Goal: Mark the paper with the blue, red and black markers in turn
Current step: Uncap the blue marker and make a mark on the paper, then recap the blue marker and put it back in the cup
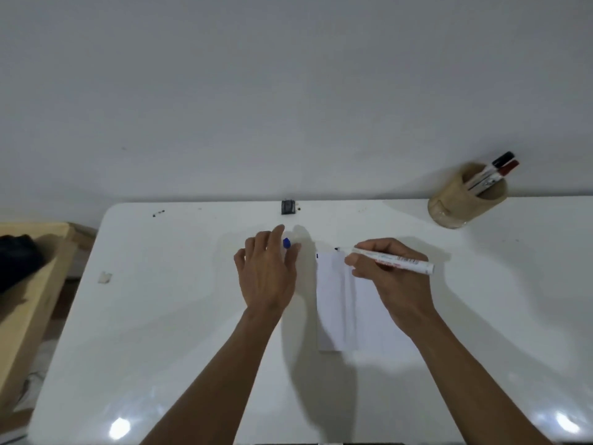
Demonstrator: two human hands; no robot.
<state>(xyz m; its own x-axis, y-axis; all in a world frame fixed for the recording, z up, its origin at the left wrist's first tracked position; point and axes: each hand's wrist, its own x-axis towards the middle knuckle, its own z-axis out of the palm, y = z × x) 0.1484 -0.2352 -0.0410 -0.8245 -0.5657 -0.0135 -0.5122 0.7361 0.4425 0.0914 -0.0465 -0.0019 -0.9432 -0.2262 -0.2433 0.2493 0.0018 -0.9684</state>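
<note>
A white sheet of paper (337,303) lies on the white table, with a small blue mark at its far left corner. My right hand (390,281) holds an uncapped white-barrelled marker (390,259), its dark tip pointing left just past the paper's far edge. My left hand (266,271) is to the left of the paper and pinches the blue cap (286,243) between thumb and fingers. The red marker (510,168) and the black marker (500,160) stand capped in a bamboo cup (455,203) at the far right.
The white table (160,316) backs onto a white wall. A small dark object (288,207) sits at the table's far edge, a scrap (105,277) lies at the left. A wooden piece of furniture (29,284) with something black on it stands left of the table.
</note>
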